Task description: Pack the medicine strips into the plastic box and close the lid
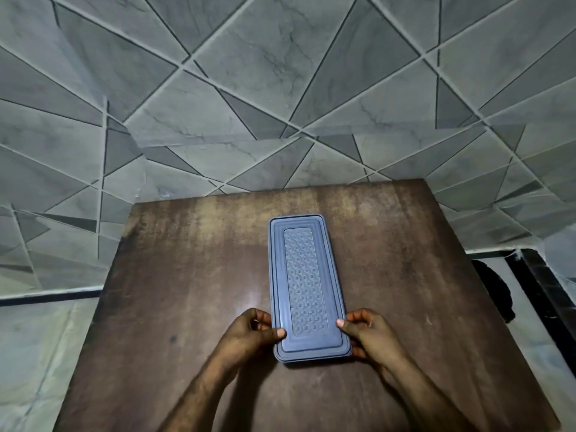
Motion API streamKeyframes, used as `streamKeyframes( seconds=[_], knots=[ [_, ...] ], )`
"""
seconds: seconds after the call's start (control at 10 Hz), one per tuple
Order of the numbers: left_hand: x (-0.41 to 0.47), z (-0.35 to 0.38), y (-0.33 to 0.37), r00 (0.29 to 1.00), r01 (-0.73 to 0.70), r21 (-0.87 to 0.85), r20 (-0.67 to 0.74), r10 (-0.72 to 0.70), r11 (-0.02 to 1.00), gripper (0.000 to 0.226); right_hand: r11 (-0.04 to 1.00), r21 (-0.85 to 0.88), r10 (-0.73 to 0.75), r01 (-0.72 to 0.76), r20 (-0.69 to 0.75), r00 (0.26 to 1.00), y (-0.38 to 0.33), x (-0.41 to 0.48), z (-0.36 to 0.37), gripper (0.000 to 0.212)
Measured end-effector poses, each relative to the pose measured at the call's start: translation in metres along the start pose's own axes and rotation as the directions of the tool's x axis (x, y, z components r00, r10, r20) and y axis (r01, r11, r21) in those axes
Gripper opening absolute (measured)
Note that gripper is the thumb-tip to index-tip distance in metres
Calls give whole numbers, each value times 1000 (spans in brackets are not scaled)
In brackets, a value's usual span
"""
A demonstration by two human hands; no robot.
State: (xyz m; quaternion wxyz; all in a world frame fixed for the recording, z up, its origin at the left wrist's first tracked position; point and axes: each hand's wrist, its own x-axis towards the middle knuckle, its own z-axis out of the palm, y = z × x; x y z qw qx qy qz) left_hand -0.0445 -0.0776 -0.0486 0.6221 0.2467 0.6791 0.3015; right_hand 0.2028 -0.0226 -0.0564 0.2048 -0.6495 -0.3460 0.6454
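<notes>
A long grey plastic box [307,288] lies lengthwise in the middle of the brown bench [187,275], its short ends toward twelve and six o'clock. Its lid [304,279], with a raised patterned panel, sits on top and looks level all round. No medicine strips show anywhere on the bench; they may already be inside, but the lid hides the contents.

The left hand [249,335] holds the box's near end from nine o'clock, thumb laid on the lid's rim and fingers [260,318] curled against the side wall. The right hand [369,333] mirrors it from three o'clock, thumb on the rim and fingers tucked down the side. Both are closed on the box in a light pinch.

This reads as the closing step: seating the lid at the near end. Next would be pressing along both long edges toward twelve o'clock, checking that the far corners have snapped down.
</notes>
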Motion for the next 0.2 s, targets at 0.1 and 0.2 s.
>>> streamKeyframes(
  seconds=[0.1,0.2],
  knots=[
    [3,7,16,964,-136,261,-187,188,956,49,966,-213,-175,149,-106,979,-17,7,5,20],
    [4,17,47,872,-287,417,-259,415,863,57,890,-374,-345,261,-179,921,-52,0,14,30]
  ],
)
